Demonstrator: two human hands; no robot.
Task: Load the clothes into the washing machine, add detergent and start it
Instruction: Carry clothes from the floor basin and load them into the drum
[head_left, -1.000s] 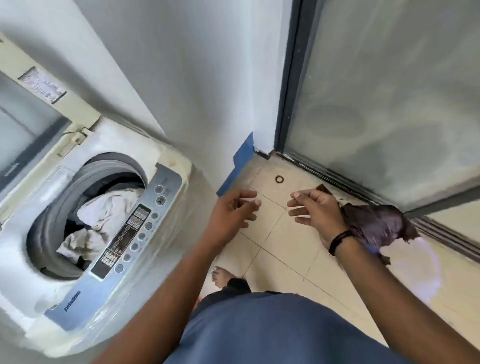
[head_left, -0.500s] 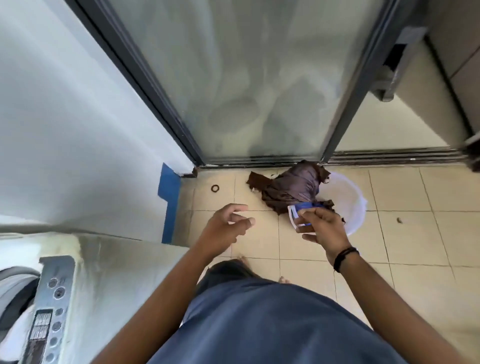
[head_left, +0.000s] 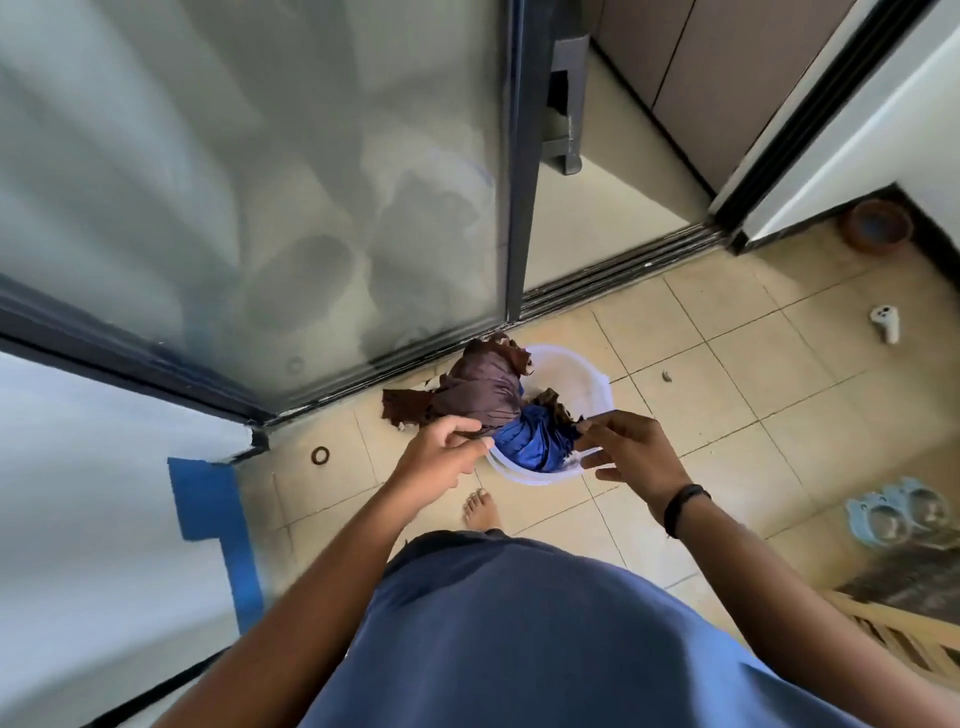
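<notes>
A white plastic basin (head_left: 589, 382) stands on the tiled floor beside the glass door's track. A brown cloth (head_left: 480, 389) hangs over its left rim onto the tiles, and a blue cloth (head_left: 535, 444) lies bunched in its near side. My left hand (head_left: 441, 454) reaches in from the left, its thumb and forefinger at the edge of the brown cloth. My right hand (head_left: 631, 452) hovers at the basin's near right with fingers spread, its thumb touching the cloth. The washing machine is out of view.
A frosted sliding door (head_left: 311, 208) and its track run behind the basin. Blue tape (head_left: 208, 499) marks the white wall at left. On the floor lie a small ring (head_left: 320, 456), a white controller (head_left: 885, 323), blue pet bowls (head_left: 904, 514) and a clay pot (head_left: 878, 226).
My view has swung right, away from the washing machine, which has left the frame. Both hands have moved forward and down to the cloths in the basin.
</notes>
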